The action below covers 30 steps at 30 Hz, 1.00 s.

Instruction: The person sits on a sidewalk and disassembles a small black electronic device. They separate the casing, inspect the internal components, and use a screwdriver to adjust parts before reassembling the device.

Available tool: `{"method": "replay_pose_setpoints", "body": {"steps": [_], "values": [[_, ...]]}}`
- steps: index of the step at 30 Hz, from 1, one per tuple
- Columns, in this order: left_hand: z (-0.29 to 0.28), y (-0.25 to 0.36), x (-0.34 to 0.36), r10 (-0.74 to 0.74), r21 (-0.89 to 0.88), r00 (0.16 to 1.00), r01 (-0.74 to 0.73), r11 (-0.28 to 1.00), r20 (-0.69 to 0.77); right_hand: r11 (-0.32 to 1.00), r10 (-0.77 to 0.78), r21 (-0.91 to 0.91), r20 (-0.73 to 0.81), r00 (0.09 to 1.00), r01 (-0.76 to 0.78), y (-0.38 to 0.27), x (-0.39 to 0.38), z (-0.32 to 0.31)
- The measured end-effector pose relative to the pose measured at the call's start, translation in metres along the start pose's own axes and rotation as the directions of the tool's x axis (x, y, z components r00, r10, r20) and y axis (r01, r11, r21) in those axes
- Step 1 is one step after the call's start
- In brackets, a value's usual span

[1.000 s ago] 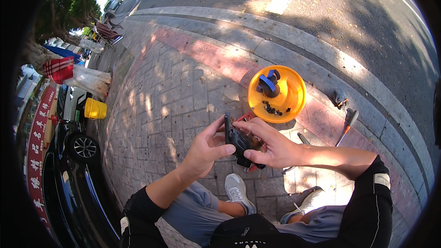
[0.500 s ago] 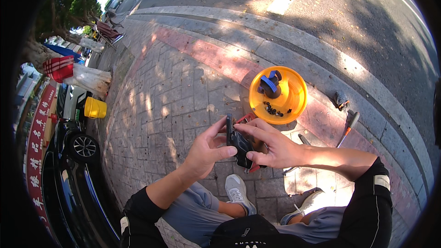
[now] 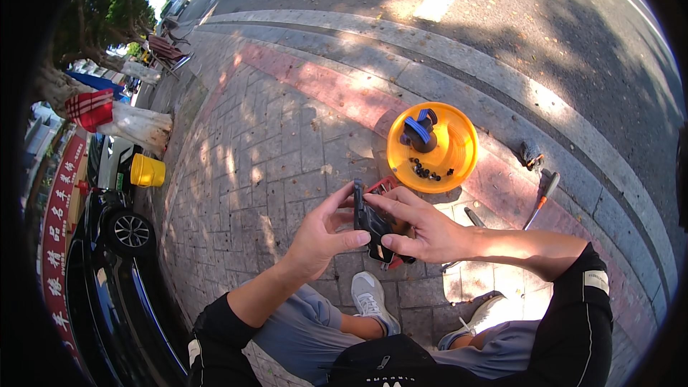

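Between my two hands is a black plastic part (image 3: pixel 374 223) with a flat upright plate at its left side; its exact kind I cannot make out. My left hand (image 3: pixel 315 238) grips its left side, thumb at the lower front. From the other side, my right hand (image 3: pixel 430 231) pinches it with thumb and fingers. A red object (image 3: pixel 383 185) shows behind and below the part, mostly hidden by my hands. Just beyond sits an orange-yellow basin (image 3: pixel 467 161) holding a black piece with blue strips (image 3: pixel 421 133) and several small black bits (image 3: pixel 428 173).
Right of the basin lie a screwdriver (image 3: pixel 543 198) with an orange collar, a dark-handled tool (image 3: pixel 473 216) and a crumpled dark bundle (image 3: pixel 531 155). A kerb (image 3: pixel 502 86) borders the road. A yellow bucket (image 3: pixel 148 170) stands by a parked black car (image 3: pixel 107 279) and a tree trunk (image 3: pixel 143 123).
Almost nothing differs. Both hands keep their hold on the black part, with only a slight shift of the right fingers.
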State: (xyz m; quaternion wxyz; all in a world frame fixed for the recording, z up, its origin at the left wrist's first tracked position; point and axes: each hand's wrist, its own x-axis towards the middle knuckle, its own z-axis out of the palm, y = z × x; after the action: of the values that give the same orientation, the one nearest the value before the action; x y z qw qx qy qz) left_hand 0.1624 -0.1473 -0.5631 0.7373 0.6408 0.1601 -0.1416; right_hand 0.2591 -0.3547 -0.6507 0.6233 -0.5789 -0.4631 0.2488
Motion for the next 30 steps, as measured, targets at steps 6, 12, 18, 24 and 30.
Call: {"method": "replay_pose_setpoints", "body": {"steps": [6, 12, 18, 24, 30], "values": [[-0.001, -0.006, 0.0, -0.005, -0.022, 1.0, 0.005, 1.0, -0.001, 0.995, 0.07, 0.073, 0.021, 0.997, -0.072, -0.003, -0.002, 0.002], [-0.001, -0.011, 0.001, -0.075, -0.078, 0.997, 0.073, 0.994, -0.029, 0.993, 0.033, 0.113, 0.002, 0.999, -0.033, 0.003, -0.001, 0.004], [-0.004, -0.01, 0.002, -0.037, -0.068, 0.999, 0.037, 0.997, 0.004, 0.997, -0.009, 0.073, -0.009, 1.0, 0.009, 0.009, 0.0, 0.006], [-0.004, -0.013, 0.003, -0.023, -0.073, 1.0, 0.025, 0.997, 0.017, 0.988, 0.034, 0.154, -0.01, 0.999, -0.032, 0.007, -0.003, 0.014], [-0.006, -0.011, 0.007, -0.033, -0.042, 0.999, 0.034, 0.999, 0.015, 0.982, 0.073, 0.177, 0.01, 0.997, -0.073, 0.007, -0.008, 0.019]]}}
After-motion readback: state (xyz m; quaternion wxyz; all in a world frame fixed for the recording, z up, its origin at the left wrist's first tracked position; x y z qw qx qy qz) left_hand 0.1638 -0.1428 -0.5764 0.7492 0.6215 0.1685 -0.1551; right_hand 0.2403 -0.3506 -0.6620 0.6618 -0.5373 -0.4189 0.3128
